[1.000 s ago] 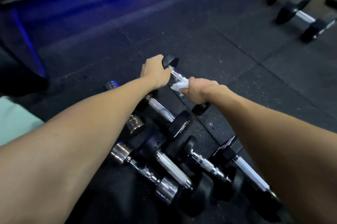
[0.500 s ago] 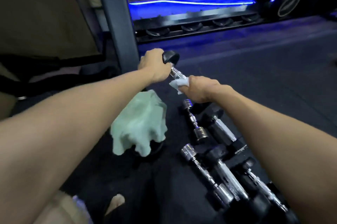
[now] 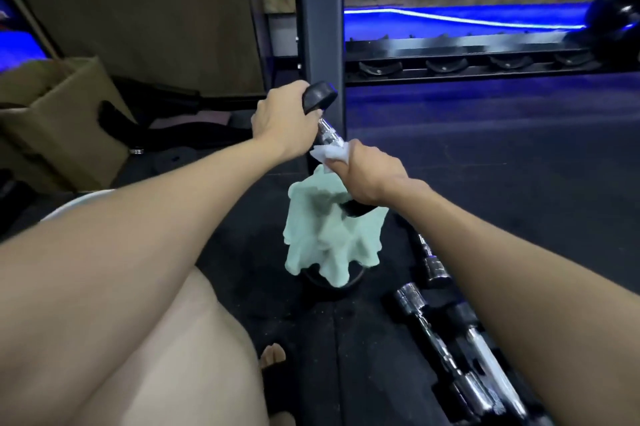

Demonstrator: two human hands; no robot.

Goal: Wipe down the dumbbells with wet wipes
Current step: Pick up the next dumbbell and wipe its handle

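Note:
I hold a small dumbbell (image 3: pixel 327 132) up in front of me, with a black head at its far end and a chrome handle. My left hand (image 3: pixel 284 120) grips the far black head. My right hand (image 3: pixel 372 171) is wrapped round the handle with a white wet wipe (image 3: pixel 329 152) pressed against it. The near black head shows just under my right wrist. Several more dumbbells (image 3: pixel 460 339) with chrome handles lie in a row on the black floor at the lower right, partly hidden by my right forearm.
A pale green cloth (image 3: pixel 329 245) is draped over a dark round object on the floor below my hands. A dark rack post (image 3: pixel 318 27) and a low rack shelf (image 3: pixel 467 55) stand behind. A cardboard box (image 3: pixel 59 120) sits at left. My knee fills the lower left.
My view has swung left and up, so the floor dumbbells have slid to the lower right and the rack and green cloth have come into view. Both hands keep their hold on the dumbbell.

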